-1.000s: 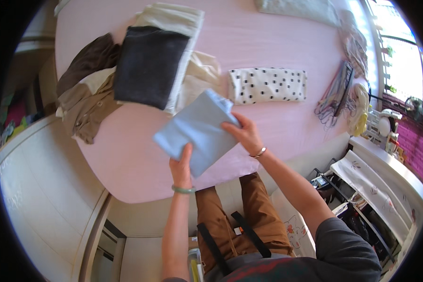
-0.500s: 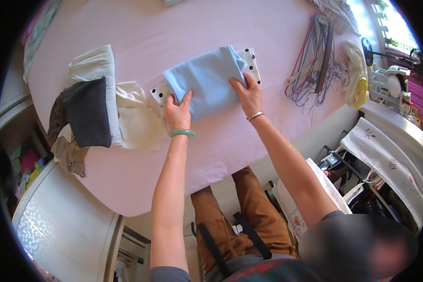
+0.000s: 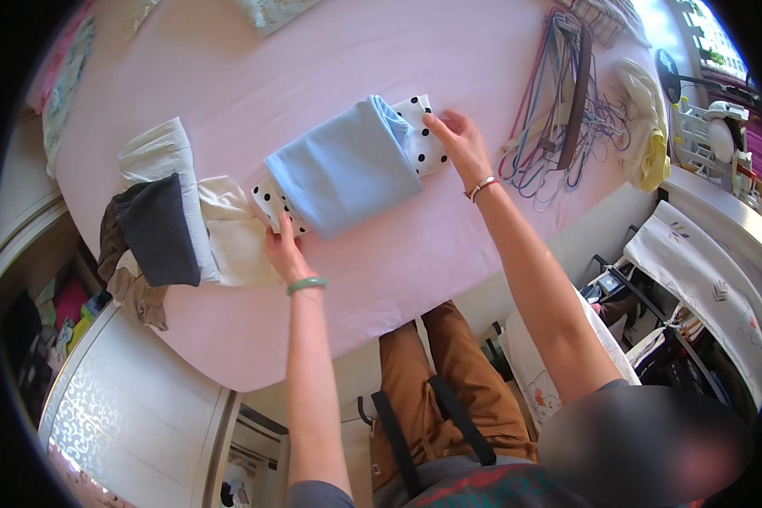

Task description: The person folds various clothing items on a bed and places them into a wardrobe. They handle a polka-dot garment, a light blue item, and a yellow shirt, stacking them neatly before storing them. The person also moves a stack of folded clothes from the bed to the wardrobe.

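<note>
A folded light blue garment (image 3: 343,169) lies on top of a white cloth with black dots (image 3: 427,151), on the pink bedsheet. The dotted cloth sticks out at both ends; its middle is hidden under the blue one. My left hand (image 3: 288,256), below a green bangle, is closed on the dotted cloth's left end, thumb on top. At the opposite end, my right hand (image 3: 466,151) pinches the dotted cloth's edge, its thumb over the dots. Left of the pair are folded clothes: a dark grey piece (image 3: 161,233) and a cream piece (image 3: 239,233).
Several thin hangers (image 3: 559,110) lie tangled at the right of the bed (image 3: 381,284), beside a cream and yellow cloth (image 3: 648,127). A patterned white cabinet door (image 3: 135,385) stands at the lower left. At the lower right is a rack with a printed white cover (image 3: 694,267).
Both hands have shifted outward from the blue garment to the dotted cloth's ends. More of the dotted cloth shows on the right. The view has moved slightly.
</note>
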A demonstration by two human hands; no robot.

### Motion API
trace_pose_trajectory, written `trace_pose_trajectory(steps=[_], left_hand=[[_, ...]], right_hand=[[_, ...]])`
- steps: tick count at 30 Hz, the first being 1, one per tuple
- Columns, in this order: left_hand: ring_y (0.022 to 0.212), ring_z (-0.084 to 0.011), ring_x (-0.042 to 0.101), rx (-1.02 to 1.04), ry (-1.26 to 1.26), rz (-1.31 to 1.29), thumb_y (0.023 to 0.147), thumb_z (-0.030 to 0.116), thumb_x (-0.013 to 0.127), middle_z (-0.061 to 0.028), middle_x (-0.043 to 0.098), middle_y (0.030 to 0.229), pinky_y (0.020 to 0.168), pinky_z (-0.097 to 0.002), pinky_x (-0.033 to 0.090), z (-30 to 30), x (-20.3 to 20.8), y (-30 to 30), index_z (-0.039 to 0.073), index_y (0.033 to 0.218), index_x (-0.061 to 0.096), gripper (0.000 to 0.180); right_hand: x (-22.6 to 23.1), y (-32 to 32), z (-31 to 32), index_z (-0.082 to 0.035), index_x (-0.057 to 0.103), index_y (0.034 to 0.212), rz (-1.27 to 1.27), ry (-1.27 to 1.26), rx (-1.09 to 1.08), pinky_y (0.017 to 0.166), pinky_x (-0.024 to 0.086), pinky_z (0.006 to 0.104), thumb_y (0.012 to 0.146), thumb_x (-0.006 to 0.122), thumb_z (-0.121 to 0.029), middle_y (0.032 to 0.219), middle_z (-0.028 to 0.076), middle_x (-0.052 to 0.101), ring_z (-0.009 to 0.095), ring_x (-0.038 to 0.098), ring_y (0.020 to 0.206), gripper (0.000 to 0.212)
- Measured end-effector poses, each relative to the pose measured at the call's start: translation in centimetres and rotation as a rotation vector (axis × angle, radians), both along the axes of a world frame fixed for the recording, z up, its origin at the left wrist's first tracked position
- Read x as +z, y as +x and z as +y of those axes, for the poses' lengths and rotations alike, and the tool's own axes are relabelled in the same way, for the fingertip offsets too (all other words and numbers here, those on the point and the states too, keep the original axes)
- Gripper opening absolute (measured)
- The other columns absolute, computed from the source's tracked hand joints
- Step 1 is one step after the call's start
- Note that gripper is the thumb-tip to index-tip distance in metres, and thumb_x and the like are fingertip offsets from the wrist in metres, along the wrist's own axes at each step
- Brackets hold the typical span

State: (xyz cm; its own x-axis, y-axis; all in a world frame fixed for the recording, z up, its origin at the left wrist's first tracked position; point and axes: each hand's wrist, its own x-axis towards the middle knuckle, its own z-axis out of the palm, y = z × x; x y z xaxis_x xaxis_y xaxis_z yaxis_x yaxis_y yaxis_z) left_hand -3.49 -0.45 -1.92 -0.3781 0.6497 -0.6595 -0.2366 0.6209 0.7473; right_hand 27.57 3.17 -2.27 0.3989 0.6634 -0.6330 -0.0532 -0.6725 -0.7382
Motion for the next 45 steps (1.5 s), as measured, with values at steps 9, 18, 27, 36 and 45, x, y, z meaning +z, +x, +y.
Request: trace_pose_trajectory(steps=[9,18,27,36,45], left_hand=[[0.112,-0.0165,0.057,-0.486,-0.262,-0.131,0.076,0.032,0.084,-0.0045,0.060,0.121,0.095,-0.0346,0.046,6.2,0.7,-2.0,0.006,0.132,0.051,0.069],[0.105,-0.0166,0.060,-0.398,-0.095,-0.226,0.077,0.009,0.081,-0.0045,0.064,0.115,0.092,-0.0349,0.050,5.2,0.2,-0.6,0.005,0.126,0.056,0.055],[0.101,-0.0150,0.062,-0.651,-0.123,-0.107,0.082,0.005,0.076,-0.0066,0.065,0.115,0.090,-0.0329,0.051,-1.3,3.1,2.1,0.000,0.121,0.060,0.043],[0.099,-0.0154,0.060,-1.015,0.020,0.060,0.077,0.008,0.083,-0.0069,0.065,0.111,0.090,-0.0307,0.048,-9.0,7.0,15.9,-0.004,0.120,0.061,0.049],[0.095,-0.0139,0.063,-1.339,0.012,-0.084,0.078,0.007,0.081,-0.0052,0.067,0.106,0.086,-0.0296,0.049,-20.5,9.0,33.0,-0.002,0.112,0.065,0.039]], right_hand=[[1.4,-2.9,1.6,0.001,0.057,0.117,-0.099,0.045,0.329,0.087,0.051,0.0367,0.061,0.087,-0.053,0.108,0.015,0.065,0.026,0.063,0.101,0.084],[-0.4,-3.6,0.2,0.000,0.069,0.082,-0.178,-0.075,0.400,0.066,0.052,0.0385,0.063,0.077,-0.045,0.078,0.015,0.068,0.027,0.067,0.072,0.049],[2.8,-2.8,-13.3,-0.005,0.068,0.101,0.086,0.037,-0.054,0.079,0.052,0.0351,0.071,0.078,-0.025,0.089,0.009,0.071,0.019,0.067,0.085,0.037],[9.3,4.7,-29.3,-0.003,0.064,0.111,0.131,0.053,-0.575,0.087,0.051,0.0323,0.078,0.077,-0.019,0.105,0.007,0.068,0.016,0.063,0.097,0.039],[9.2,14.3,-46.8,0.001,0.066,0.105,0.066,0.046,-0.917,0.081,0.052,0.0315,0.073,0.082,-0.024,0.097,0.007,0.068,0.015,0.064,0.089,0.044]])
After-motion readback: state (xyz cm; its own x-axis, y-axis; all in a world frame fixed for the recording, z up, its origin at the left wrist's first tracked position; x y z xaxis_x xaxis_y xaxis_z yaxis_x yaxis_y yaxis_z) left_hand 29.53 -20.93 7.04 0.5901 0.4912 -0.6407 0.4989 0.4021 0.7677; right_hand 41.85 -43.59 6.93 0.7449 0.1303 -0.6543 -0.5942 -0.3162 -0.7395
